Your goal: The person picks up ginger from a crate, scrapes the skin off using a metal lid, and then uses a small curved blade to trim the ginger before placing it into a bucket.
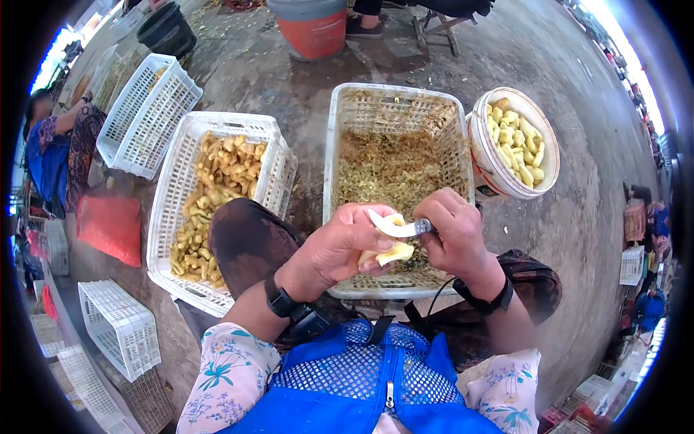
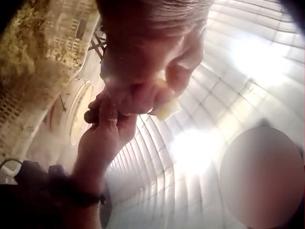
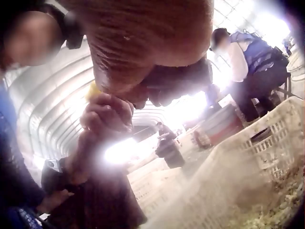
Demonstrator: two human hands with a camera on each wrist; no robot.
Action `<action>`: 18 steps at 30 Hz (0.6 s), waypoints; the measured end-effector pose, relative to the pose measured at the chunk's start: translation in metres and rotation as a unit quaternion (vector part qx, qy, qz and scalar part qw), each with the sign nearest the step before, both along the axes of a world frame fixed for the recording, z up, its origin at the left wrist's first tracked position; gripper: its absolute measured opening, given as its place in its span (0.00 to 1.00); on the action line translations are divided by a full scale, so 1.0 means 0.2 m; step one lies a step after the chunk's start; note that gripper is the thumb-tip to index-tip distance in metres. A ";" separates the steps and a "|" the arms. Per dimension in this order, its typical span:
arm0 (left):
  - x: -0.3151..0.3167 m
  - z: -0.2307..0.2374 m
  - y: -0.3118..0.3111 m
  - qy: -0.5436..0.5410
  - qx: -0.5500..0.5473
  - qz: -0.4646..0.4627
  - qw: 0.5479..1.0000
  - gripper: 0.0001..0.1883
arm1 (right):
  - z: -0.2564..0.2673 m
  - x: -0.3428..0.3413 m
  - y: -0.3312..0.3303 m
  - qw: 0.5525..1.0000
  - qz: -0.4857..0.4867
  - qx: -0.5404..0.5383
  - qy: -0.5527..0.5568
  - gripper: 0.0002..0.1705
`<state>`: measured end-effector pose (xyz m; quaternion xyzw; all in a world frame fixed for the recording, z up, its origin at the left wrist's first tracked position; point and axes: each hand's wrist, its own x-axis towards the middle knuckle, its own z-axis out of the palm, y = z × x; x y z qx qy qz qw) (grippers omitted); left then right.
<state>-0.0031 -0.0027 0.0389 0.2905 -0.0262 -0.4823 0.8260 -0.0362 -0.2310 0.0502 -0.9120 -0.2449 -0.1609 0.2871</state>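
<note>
My left hand (image 1: 338,244) grips a pale yellow piece of peeled ginger (image 1: 396,253), its knobs sticking out past the fingers. In my right hand (image 1: 457,230) is a small knife with a curved, shiny blade (image 1: 394,226), the fist wrapped round its handle. The blade lies over the ginger, pointing toward the left thumb. Both hands are above the near part of a white crate (image 1: 329,145) holding brown and pale peelings (image 1: 390,170). In the left wrist view, ginger (image 2: 167,109) pokes out between the left fingers; the right wrist view hides the blade.
A white crate (image 1: 165,195) of unpeeled ginger (image 1: 231,166) stands left. At right is a white bucket (image 1: 481,148) of peeled ginger (image 1: 517,145). A red-and-grey bucket (image 1: 311,32), white crates (image 1: 119,325) and a red sack (image 1: 110,228) stand around. Other people sit nearby.
</note>
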 end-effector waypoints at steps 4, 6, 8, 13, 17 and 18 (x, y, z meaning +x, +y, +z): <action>0.00 -0.02 -0.01 -0.039 -0.003 -0.029 0.999 0.18 | -0.21 0.07 -0.12 0.993 -0.120 0.018 0.000 0.12; 0.01 -0.01 -0.01 -0.028 -0.008 -0.017 0.999 0.17 | -0.30 0.06 -0.19 0.986 -0.160 0.006 0.042 0.11; 0.00 -0.02 0.00 -0.020 0.004 0.011 1.000 0.16 | -0.32 -0.02 -0.17 0.979 -0.171 0.033 0.110 0.11; 0.02 -0.02 -0.04 -0.074 0.096 0.087 0.989 0.13 | -0.08 -0.10 -0.01 0.905 -0.131 0.316 0.254 0.10; 0.01 -0.05 -0.06 -0.139 0.157 0.112 0.971 0.13 | -0.03 -0.10 0.12 0.889 -0.089 0.361 0.267 0.10; 0.01 -0.05 -0.06 -0.153 0.173 0.113 0.966 0.14 | -0.04 -0.10 0.13 0.884 -0.094 0.365 0.278 0.10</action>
